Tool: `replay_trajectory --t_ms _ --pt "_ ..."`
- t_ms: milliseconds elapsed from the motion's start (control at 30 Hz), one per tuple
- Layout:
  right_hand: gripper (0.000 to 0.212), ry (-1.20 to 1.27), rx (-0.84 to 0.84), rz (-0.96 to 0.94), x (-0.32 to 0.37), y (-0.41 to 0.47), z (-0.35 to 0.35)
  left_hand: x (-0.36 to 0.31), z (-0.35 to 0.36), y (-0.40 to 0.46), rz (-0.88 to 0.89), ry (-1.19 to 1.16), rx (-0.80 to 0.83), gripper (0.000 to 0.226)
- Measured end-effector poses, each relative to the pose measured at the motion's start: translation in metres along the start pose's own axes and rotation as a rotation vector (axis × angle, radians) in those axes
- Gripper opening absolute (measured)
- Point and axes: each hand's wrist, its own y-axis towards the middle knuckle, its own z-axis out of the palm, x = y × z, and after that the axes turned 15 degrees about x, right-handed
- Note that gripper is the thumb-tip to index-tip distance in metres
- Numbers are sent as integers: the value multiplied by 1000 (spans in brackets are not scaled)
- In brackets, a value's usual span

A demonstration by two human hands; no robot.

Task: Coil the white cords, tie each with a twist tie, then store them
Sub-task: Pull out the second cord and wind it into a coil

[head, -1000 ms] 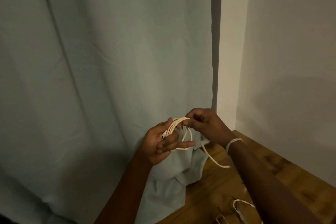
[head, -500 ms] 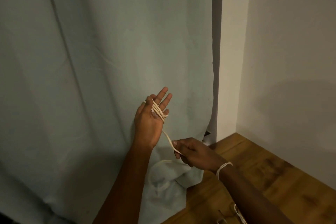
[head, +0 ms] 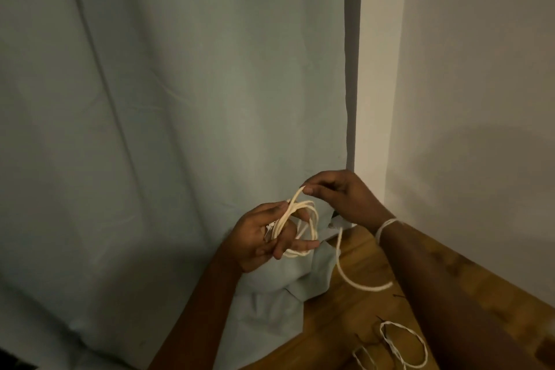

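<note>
1. The view looked down from the person's head at two bare hands raised in front of a pale blue-grey curtain [head: 180, 99], in dim light.
2. The left hand [head: 261, 237] held a coil of white cord [head: 300, 228], its fingers curled round several loops, palm turned towards the camera.
3. The right hand [head: 339, 192], just above and to the right, pinched one strand of the same cord between thumb and fingertips, lifting it off the top of the coil.
4. The cord's loose tail hung down below the right hand and curved to the right over a wooden desk [head: 360, 309].
5. A thin white band [head: 386, 227] circled the right wrist.
6. A second looped white cord [head: 402, 345] lay on the desk near the bottom edge, beside the right forearm.
7. The curtain's hem was bunched on the desk under the hands; a plain wall [head: 480, 99] stood to the right.
</note>
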Motion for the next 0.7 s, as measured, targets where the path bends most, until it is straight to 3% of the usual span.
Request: replay_trajectory --t_ms 100,167,300,367,433,500,533,600,700 --pt "20 148 -22 1 -12 -9 36 4 -2 9 224 -179 0 38" --pt "22 170 78 112 -15 -17 55 1 -5 12 337 -218 -63 39" --pt "26 364 454 383 -8 -25 71 -2 -15 19 261 289 -461 30" --pt "29 325 589 446 0 -24 65 5 -19 22 157 603 -606 25" --pt "26 151 739 462 13 -23 51 18 -31 18 -10 962 -615 32" --pt "17 -100 831 433 25 -20 31 27 -41 12 -134 1072 -561 33" --pt "15 -220 803 385 29 -18 21 28 -41 10 -166 1019 -535 29" --pt "14 -355 570 232 33 -12 3 27 -35 8 -209 865 -477 30" --pt "15 -228 165 77 27 -2 -16 21 -23 6 -104 358 -281 32"
